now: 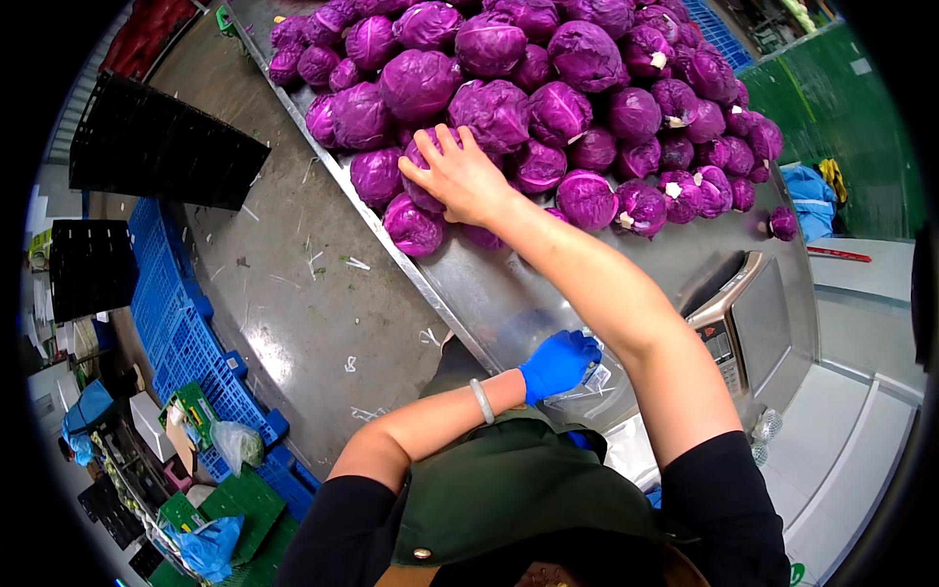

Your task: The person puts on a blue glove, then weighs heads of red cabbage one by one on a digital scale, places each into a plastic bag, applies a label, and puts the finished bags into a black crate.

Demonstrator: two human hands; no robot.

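A big heap of red cabbages point(489, 112) lies over the far part of a metal table point(469, 289). My bare right hand point(460, 178) reaches out to its near left side, with fingers spread and curved over one red cabbage point(424, 149), mostly covered by the hand. Close to my body, my left hand point(559, 367) wears a blue glove, its fingers curled together at the table's near edge. Clear plastic, seemingly a bag point(599, 399), with a small printed label lies against the glove; the fingertips are partly hidden.
A weighing scale point(738, 328) stands on the table's right side. One small cabbage point(782, 223) sits apart near the right edge. On the floor to the left are blue pallets point(171, 303) and black crates point(161, 142). A green panel point(841, 127) rises at the back right.
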